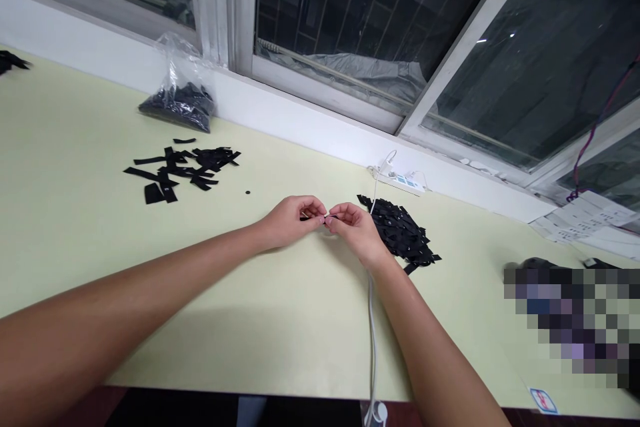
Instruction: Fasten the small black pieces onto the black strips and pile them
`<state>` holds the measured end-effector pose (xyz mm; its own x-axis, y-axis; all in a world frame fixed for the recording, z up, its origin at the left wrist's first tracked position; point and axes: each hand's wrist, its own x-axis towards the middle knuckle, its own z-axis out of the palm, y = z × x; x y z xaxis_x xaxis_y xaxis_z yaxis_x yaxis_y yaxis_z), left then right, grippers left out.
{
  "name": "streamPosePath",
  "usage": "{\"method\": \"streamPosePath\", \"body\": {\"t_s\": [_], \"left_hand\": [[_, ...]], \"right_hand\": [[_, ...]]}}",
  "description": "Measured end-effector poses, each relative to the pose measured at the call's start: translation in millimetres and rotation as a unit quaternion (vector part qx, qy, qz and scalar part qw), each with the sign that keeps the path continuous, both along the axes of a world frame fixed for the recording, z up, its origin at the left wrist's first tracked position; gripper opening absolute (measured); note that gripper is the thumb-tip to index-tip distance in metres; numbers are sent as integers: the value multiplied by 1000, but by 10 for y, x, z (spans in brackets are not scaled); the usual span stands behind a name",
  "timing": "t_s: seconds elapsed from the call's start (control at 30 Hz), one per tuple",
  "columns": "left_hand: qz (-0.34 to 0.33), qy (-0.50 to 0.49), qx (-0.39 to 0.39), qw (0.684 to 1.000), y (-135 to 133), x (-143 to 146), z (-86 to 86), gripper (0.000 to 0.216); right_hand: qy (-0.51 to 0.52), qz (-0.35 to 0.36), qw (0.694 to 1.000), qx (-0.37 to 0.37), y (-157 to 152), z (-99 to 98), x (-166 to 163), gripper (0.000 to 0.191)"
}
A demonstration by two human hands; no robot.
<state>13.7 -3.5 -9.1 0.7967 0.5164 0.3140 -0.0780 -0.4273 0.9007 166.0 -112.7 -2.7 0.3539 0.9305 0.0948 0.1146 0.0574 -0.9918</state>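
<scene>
My left hand [295, 220] and my right hand [356, 230] meet above the middle of the table, fingertips nearly touching. Between them they pinch a small black fabric strip [305, 218], mostly covered by the fingers. Just beyond my right hand lies a dense pile of black strips [403, 230], some with small shiny dots. Off to the left is a looser scatter of black strips [193, 167]. A small round black piece [248, 192] rests alone on the table between that scatter and my left hand.
A clear plastic bag [180, 90] of black pieces stands against the window ledge. A white power strip [400, 180] sits at the back, and a white cable [371, 333] runs under my right arm to the table's front edge. Papers [583, 217] and a pixelated area are at the right.
</scene>
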Motion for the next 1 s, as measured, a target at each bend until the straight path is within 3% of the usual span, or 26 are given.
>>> {"method": "streamPosePath", "body": {"t_s": [0.37, 1.0], "left_hand": [[17, -22, -16, 999, -52, 6, 38, 12], [4, -41, -69, 997, -24, 31, -5, 16]], "right_hand": [[-124, -22, 992, 19, -9, -13, -32, 24], [-106, -40, 992, 61, 27, -47, -20, 25]]}}
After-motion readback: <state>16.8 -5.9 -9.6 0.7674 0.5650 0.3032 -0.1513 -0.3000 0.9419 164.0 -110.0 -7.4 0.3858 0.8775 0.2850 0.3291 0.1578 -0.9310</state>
